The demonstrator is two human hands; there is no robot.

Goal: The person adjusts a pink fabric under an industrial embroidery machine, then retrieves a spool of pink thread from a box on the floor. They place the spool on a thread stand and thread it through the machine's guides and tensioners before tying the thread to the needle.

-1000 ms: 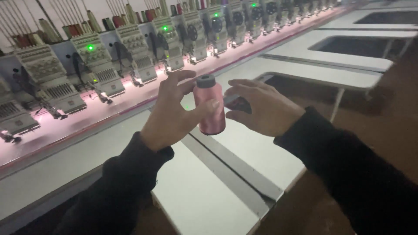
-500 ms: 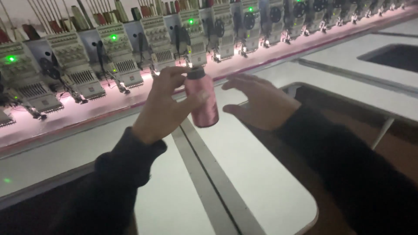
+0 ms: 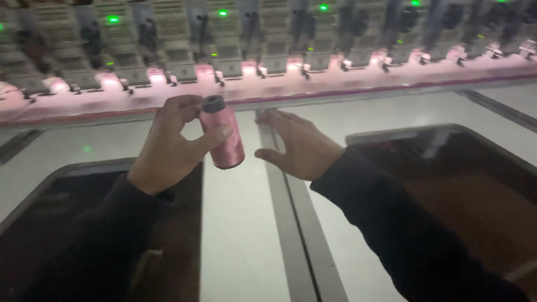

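My left hand (image 3: 168, 148) holds a pink spool of thread (image 3: 224, 137) upright between thumb and fingers, its dark core end at the top. My right hand (image 3: 299, 145) hovers just to the right of the spool, fingers spread, palm facing it, not touching it. Both arms wear dark sleeves. They are raised over a white machine table (image 3: 240, 235).
A long row of embroidery machine heads (image 3: 268, 39) with green lights and pink-lit needle areas runs across the back. Dark rounded cut-outs lie in the table at left (image 3: 67, 235) and right (image 3: 464, 190). A grey seam strip (image 3: 296, 223) runs down the middle.
The view has swung so the machine row runs straight across. My right hand has drawn away from the spool and opened; my left hand still holds it.
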